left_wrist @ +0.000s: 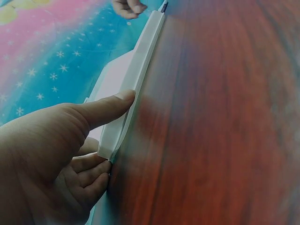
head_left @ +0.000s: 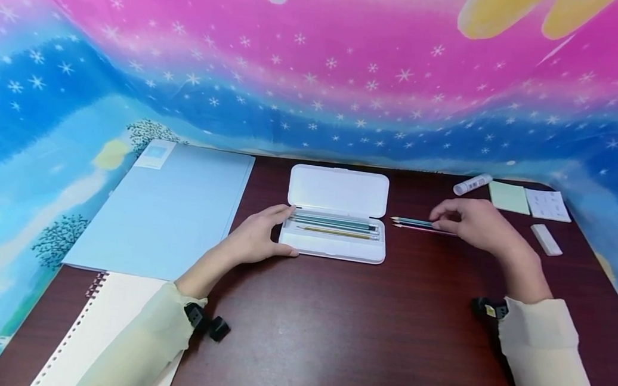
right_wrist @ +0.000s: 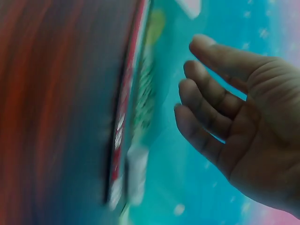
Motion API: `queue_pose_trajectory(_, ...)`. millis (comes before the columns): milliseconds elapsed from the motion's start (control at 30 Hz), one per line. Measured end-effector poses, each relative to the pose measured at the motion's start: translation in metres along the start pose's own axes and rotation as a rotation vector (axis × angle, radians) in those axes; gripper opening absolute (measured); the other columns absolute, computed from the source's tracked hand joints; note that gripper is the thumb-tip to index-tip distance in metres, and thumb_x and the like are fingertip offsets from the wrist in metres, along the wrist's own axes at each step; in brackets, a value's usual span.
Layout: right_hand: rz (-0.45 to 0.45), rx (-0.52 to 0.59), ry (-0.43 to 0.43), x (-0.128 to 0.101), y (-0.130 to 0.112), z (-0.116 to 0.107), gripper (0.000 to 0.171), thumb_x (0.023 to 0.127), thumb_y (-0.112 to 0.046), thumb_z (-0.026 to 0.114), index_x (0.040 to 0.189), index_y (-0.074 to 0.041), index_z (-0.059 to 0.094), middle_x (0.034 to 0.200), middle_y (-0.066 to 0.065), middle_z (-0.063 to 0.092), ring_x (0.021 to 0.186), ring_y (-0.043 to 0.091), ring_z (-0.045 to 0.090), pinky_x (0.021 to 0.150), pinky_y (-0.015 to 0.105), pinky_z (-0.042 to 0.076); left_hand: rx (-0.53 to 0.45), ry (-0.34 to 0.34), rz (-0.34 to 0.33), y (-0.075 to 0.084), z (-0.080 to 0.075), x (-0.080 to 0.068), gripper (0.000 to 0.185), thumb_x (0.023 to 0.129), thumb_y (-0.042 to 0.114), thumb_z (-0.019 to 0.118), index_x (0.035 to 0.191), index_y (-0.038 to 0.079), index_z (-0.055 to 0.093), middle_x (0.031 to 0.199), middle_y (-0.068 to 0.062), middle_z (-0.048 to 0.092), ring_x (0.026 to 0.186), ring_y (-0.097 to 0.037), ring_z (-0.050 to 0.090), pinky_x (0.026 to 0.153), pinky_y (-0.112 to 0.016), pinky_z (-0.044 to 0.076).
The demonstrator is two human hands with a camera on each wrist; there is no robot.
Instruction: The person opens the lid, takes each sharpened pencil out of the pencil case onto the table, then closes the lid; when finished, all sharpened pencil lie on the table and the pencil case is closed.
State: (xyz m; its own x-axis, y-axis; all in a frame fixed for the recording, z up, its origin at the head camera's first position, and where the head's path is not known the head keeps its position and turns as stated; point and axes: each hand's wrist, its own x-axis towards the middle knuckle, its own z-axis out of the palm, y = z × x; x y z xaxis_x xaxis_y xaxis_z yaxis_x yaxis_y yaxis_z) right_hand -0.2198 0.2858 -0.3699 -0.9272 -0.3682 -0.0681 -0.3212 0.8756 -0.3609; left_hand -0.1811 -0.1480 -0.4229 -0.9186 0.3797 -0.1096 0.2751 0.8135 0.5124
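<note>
A white pencil case (head_left: 332,248) lies with its lid (head_left: 338,192) raised; several pencils (head_left: 334,223) are inside, one of them yellowish (head_left: 338,233). My left hand (head_left: 254,237) grips the case's left end. In the left wrist view its thumb (left_wrist: 110,107) presses the front wall, while the other fingers reach round the end. To the right of the case, a few pencils (head_left: 413,223) lie on the table. My right hand (head_left: 479,226) hovers over their right part, fingers loosely bent. The right wrist view shows that hand apart from a blurred red pencil (right_wrist: 125,89), holding nothing.
At the left lie a light blue folder (head_left: 173,207) and a spiral notebook (head_left: 112,317). A glue stick (head_left: 473,185), green sticky notes (head_left: 509,197), a white note pad (head_left: 548,205) and a white eraser (head_left: 546,240) sit at the right. A patterned cloth (head_left: 318,68) hangs behind the table.
</note>
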Motion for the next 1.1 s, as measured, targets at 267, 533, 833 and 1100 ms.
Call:
queue_pose_trajectory(267, -0.138, 0.07, -0.059, 0.018, -0.052, 0.015, 0.023, 0.094, -0.02, 0.074, 0.117, -0.019, 0.077, 0.111, 0.001, 0.077, 0.096, 0.019, 0.066, 0.089, 0.045, 0.054, 0.004, -0.005, 0.001, 0.0, 0.001, -0.002, 0.098, 0.083, 0.049, 0.081, 0.161, 0.016, 0.031, 0.164, -0.012, 0.035, 0.15, -0.033, 0.037, 0.117, -0.053, 0.038)
queue_pose_trajectory(533, -0.208, 0.099, -0.137, 0.032, -0.088, 0.03, 0.029, 0.095, -0.017, 0.071, 0.124, -0.016, 0.075, 0.121, 0.004, 0.075, 0.113, 0.022, 0.069, 0.098, 0.048, 0.055, 0.001, -0.006, -0.003, 0.0, 0.001, 0.0, 0.098, 0.083, 0.05, 0.081, 0.161, 0.017, 0.031, 0.164, -0.011, 0.035, 0.15, -0.034, 0.036, 0.117, -0.054, 0.037)
queue_pose_trajectory(833, -0.204, 0.027, -0.204, 0.042, -0.104, 0.045, 0.032, 0.095, -0.018, 0.072, 0.127, -0.017, 0.074, 0.123, 0.005, 0.074, 0.111, 0.021, 0.068, 0.1, 0.046, 0.054, 0.0, -0.004, 0.002, 0.0, 0.001, 0.0, 0.099, 0.082, 0.05, 0.081, 0.161, 0.016, 0.031, 0.164, -0.012, 0.035, 0.15, -0.033, 0.036, 0.117, -0.053, 0.038)
queue_pose_trajectory(1100, -0.168, -0.069, -0.222, 0.044, -0.108, 0.052, 0.027, 0.092, -0.018, 0.075, 0.119, -0.019, 0.077, 0.099, 0.001, 0.071, 0.085, 0.018, 0.057, 0.082, 0.038, 0.05, 0.004, -0.001, 0.0, 0.001, -0.001, -0.001, 0.098, 0.082, 0.049, 0.082, 0.16, 0.016, 0.032, 0.164, -0.013, 0.036, 0.15, -0.034, 0.037, 0.117, -0.053, 0.038)
